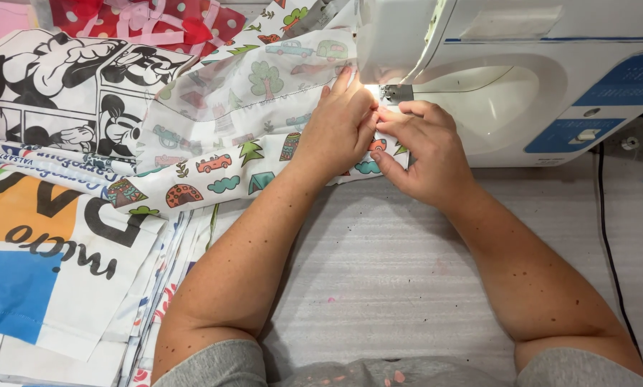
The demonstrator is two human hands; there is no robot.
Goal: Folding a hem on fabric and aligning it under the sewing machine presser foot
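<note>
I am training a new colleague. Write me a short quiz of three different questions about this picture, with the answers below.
1. True or false: both hands rest on the printed fabric close to the needle area of the sewing machine.
2. Which hand lies flat on the fabric, fingers pointing at the machine? A) left B) right
3. Fill in: the black cable runs down the table on the person's ____ side.

Key
1. True. The left hand and the right hand meet on the fabric just before the needle.
2. A. The right hand pinches the fabric edge instead.
3. right
</note>
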